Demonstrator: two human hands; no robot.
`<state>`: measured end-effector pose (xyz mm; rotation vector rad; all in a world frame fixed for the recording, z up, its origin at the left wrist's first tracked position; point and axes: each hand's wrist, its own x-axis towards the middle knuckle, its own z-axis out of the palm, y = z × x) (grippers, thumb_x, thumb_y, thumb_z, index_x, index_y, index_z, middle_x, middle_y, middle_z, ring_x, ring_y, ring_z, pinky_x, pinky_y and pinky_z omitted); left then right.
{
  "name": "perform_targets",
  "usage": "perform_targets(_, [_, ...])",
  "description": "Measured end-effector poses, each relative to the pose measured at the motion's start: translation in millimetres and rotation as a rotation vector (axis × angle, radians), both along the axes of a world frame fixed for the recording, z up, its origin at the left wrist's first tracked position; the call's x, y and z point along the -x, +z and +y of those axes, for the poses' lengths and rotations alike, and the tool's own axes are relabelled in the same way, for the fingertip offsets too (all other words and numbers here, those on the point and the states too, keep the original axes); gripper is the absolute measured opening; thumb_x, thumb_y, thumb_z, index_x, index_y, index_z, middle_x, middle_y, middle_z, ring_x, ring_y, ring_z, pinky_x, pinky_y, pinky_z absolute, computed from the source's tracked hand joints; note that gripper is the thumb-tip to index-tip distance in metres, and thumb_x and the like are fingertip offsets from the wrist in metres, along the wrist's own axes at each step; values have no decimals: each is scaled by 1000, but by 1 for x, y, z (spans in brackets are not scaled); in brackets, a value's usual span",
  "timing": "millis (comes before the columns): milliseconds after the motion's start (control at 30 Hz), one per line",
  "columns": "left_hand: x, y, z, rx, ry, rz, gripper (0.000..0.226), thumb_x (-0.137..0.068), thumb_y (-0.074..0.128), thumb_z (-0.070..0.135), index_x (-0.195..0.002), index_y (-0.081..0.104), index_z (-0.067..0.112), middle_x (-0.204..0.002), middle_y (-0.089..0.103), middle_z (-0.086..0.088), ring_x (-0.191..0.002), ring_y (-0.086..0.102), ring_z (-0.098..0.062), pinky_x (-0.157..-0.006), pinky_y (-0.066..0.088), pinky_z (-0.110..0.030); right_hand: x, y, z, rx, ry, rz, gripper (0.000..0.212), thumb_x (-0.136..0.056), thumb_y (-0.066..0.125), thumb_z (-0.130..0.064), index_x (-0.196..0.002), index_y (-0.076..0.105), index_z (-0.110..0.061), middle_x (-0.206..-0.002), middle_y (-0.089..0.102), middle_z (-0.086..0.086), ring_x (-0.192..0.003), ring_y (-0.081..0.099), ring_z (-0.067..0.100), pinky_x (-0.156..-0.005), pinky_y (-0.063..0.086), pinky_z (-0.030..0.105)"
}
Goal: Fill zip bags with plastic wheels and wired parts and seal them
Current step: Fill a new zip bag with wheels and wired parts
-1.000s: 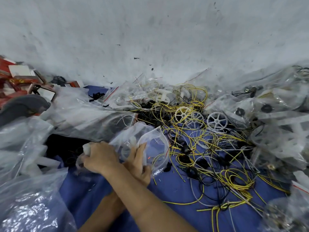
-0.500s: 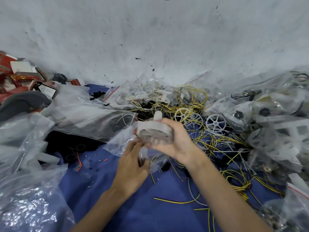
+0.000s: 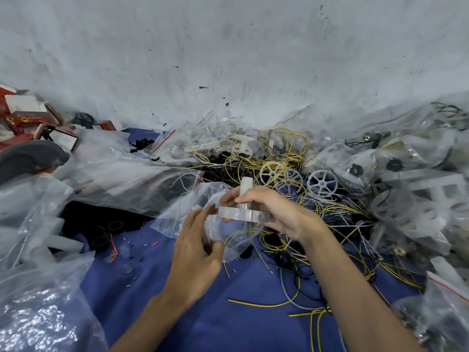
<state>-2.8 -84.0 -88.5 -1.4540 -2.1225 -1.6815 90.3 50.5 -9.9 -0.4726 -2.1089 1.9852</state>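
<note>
My right hand point(image 3: 272, 213) grips a white plastic wheel point(image 3: 242, 213) edge-on, its hub post sticking up, just above the mouth of a clear zip bag point(image 3: 193, 212). My left hand point(image 3: 196, 246) pinches that bag's lower edge and holds it up off the blue cloth. A yellow wire shows inside the bag. Beyond my hands lie loose white spoked wheels point(image 3: 321, 183) and a tangle of yellow and black wired parts point(image 3: 276, 153).
Heaps of clear plastic bags point(image 3: 33, 250) crowd the left side, and filled bags point(image 3: 416, 189) pile up on the right. Red boxes point(image 3: 22, 120) sit at the far left. A blue cloth point(image 3: 228, 323) covers the surface, with loose wires near my right forearm. A white wall rises behind.
My right hand reached left across my left arm, took a white wheel, and brought it back to the centre above the bag. My left hand kept hold of the bag.
</note>
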Motion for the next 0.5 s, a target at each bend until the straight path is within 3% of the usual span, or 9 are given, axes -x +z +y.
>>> perform_targets(100, [-2, 2, -1, -11, -8, 6, 57, -71, 48, 3, -127, 52, 15, -112, 47, 15, -52, 46, -4, -54, 33, -6, 3, 0, 1, -49, -15, -31, 21, -89, 48, -12, -94, 67, -18, -107, 65, 6, -105, 58, 23, -92, 39, 37])
perform_targets(200, [-3, 3, -2, 1, 6, 21, 62, -66, 44, 12, -128, 51, 16, -117, 48, 12, -54, 48, -4, -58, 36, -14, 5, -4, -1, -210, 38, -93, 19, -91, 51, -11, -100, 65, -19, -114, 65, 1, -108, 57, 13, -91, 42, 29])
perform_targets(267, [-5, 3, -2, 23, 16, 57, 66, -65, 45, 13, -131, 50, 17, -124, 47, 9, -57, 49, -1, -61, 39, -20, 6, -5, -5, -438, 133, -79, 21, -91, 52, -5, -106, 61, -16, -111, 63, -5, -108, 55, 7, -93, 43, 21])
perform_targets(367, [-11, 5, -3, 20, 31, 160, 68, -64, 49, 10, -131, 50, 16, -130, 46, 7, -66, 50, 1, -63, 40, -20, 14, -9, -8, -968, 117, -99, 14, -90, 53, -7, -99, 62, -11, -94, 58, -10, -96, 48, 6, -87, 37, 14])
perform_targets(500, [-18, 10, -6, 31, 10, 247, 68, -64, 49, 11, -132, 51, 15, -132, 47, 7, -80, 56, -12, -65, 48, -32, 23, -22, -15, -1293, -244, -414, 24, -91, 44, -17, -106, 62, -11, -113, 60, 10, -111, 53, 26, -84, 41, 29])
